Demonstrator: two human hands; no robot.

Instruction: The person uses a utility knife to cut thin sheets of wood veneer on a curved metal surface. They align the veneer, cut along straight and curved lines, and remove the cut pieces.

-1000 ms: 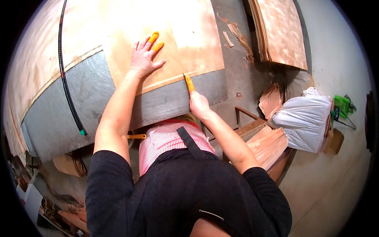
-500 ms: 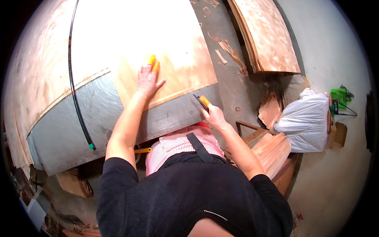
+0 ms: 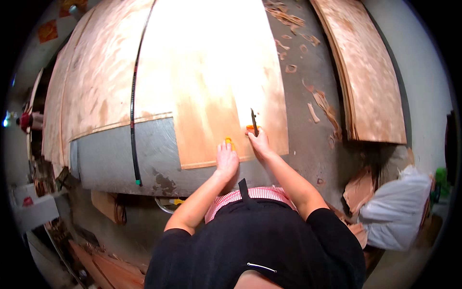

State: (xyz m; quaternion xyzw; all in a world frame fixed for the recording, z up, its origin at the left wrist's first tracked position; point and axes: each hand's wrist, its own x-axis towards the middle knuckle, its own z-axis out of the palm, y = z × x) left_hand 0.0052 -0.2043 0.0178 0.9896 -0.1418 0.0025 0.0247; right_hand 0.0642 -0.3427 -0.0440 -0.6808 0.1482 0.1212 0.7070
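Observation:
A pale wood veneer sheet (image 3: 204, 139) lies on the grey metal tabletop (image 3: 159, 166), its upper part washed out by glare. My left hand (image 3: 227, 158) rests on the sheet by its front edge. Its fingers are stretched out, with yellow covers on some fingertips. Just to the right, my right hand (image 3: 260, 140) is closed round a slim dark knife (image 3: 254, 120) whose tip points away from me over the sheet. An orange-yellow cover shows on a finger of that hand too.
A long black rod (image 3: 133, 111) with a green end lies across veneer sheets (image 3: 103, 72) at left. Wood scraps (image 3: 327, 108) litter the grey surface at right, beside a veneer stack (image 3: 375, 77). A white sack (image 3: 397, 212) stands at lower right. A person (image 3: 30, 121) appears far left.
My view has shifted, so the table sits further right. My left hand has come back to the sheet's front edge. My right hand has moved from beyond that edge onto the sheet with the knife.

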